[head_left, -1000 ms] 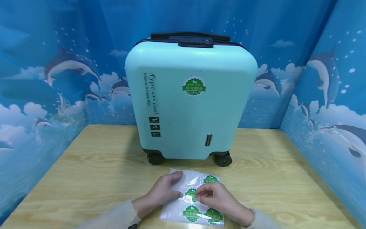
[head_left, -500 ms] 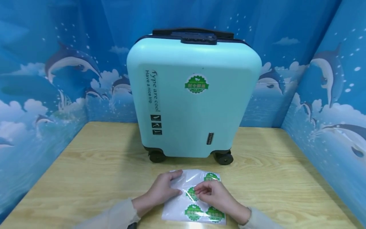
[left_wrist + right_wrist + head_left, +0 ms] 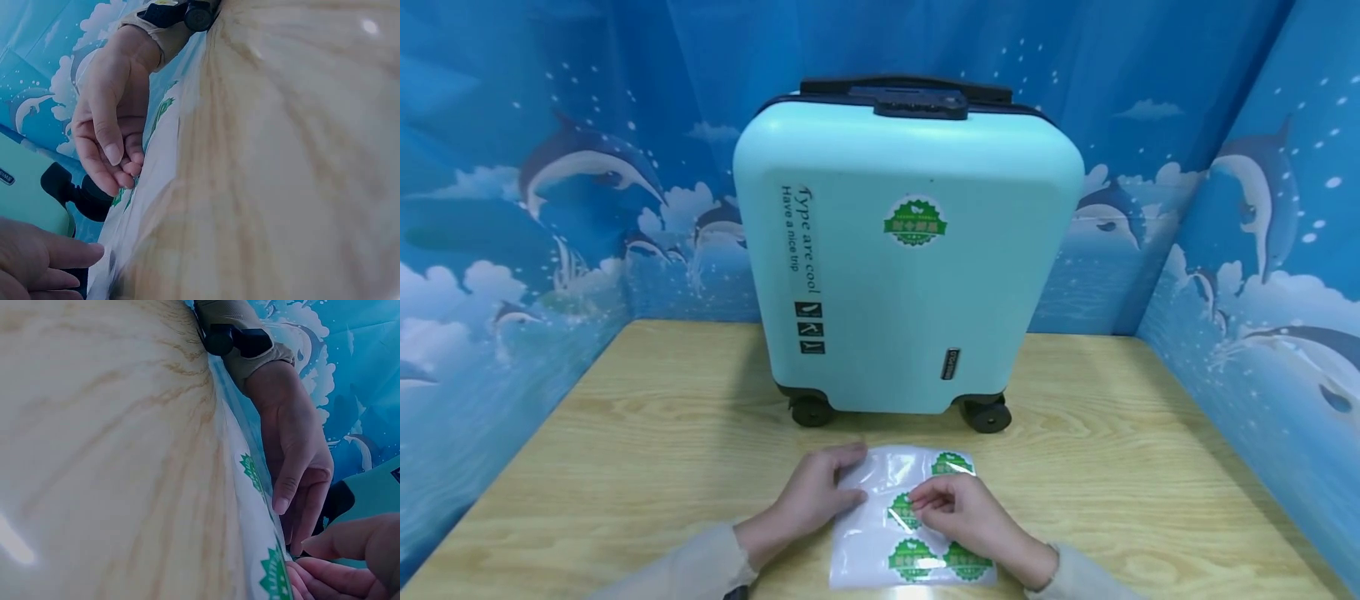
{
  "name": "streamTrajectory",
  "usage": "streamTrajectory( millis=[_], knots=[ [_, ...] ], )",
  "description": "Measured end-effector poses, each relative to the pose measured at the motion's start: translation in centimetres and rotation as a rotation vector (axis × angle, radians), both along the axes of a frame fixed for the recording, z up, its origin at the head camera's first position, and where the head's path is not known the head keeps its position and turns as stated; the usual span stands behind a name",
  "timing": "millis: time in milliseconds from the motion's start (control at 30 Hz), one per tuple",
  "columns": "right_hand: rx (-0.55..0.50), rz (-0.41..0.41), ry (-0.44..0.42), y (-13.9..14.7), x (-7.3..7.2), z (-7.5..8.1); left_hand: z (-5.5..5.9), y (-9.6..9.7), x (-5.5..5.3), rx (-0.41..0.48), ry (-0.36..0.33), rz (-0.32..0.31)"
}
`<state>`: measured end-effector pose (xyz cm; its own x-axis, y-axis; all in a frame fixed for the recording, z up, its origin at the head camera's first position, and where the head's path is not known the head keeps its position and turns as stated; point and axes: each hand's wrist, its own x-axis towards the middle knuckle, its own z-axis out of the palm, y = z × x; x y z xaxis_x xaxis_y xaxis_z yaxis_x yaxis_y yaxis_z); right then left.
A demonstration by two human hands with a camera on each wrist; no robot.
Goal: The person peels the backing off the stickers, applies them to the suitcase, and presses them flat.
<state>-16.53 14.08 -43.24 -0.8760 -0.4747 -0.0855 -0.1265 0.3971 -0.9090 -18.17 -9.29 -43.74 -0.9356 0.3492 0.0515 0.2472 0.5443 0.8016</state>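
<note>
A white sheet [image 3: 868, 542] with round green stickers lies on the table in front of the suitcase. At its left edge is my left hand [image 3: 808, 504], its thumb and forefinger extended and apart over the sheet; in the left wrist view its fingers look straight. My right hand [image 3: 973, 517] pinches at the right edge of the middle sticker [image 3: 901, 510], its fingertips covering part of it. In the right wrist view the right thumb and forefinger [image 3: 340, 540] nearly meet. Two stickers show along the lower edge, including one at left [image 3: 912, 560], and another at the upper right [image 3: 951, 463].
A mint-green suitcase [image 3: 880, 317] stands upright on black wheels behind the sheet. A matching green sticker [image 3: 915, 222] is on its front, beside printed lettering. The wooden table [image 3: 647, 433] extends to both sides. Blue curtains [image 3: 662, 50] with dolphins hang around it.
My left hand has shifted a little left, showing more of the sheet's left part. The sheet has slid slightly right. My right hand stays at the middle sticker.
</note>
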Motion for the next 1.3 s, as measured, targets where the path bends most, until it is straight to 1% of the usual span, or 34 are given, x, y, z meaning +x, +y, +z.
streamTrajectory(
  millis=[100,167,233,333,467,600,800,900,1100,1167,1300],
  knots=[
    [0.001,0.002,0.001,0.0,0.0,-0.1,0.0,0.0,0.5,-0.004,0.03,-0.011],
    [0.002,0.004,0.004,0.0,0.0,-0.1,0.1,0.2,0.8,0.002,0.057,-0.03],
    [0.004,0.007,0.01,0.0,0.0,-0.2,0.1,0.4,1.1,0.019,0.07,-0.057],
    [0.003,0.005,0.012,0.0,0.0,-0.2,0.1,0.7,1.3,0.034,0.062,-0.093],
    [-0.001,0.006,0.004,-0.1,0.0,-0.2,0.0,1.1,1.3,0.029,0.029,-0.107],
    [0.001,0.012,0.001,-0.1,0.0,-0.2,-0.3,1.2,1.2,-0.006,0.032,-0.119],
    [0.021,0.014,0.033,0.0,0.0,0.0,-0.4,1.3,1.0,-0.111,0.084,-0.152],
    [0.024,0.017,0.043,0.0,0.0,0.1,-0.3,1.3,1.0,-0.125,0.094,-0.157],
    [0.023,0.021,0.046,0.1,-0.1,0.1,0.0,1.3,0.9,-0.121,0.095,-0.152],
    [0.028,0.023,0.05,0.1,-0.1,0.1,0.0,1.3,0.9,-0.11,0.084,-0.148],
    [0.016,0.028,0.049,0.1,-0.1,-0.1,-0.1,1.4,0.8,-0.077,0.041,-0.134]
  ],
)
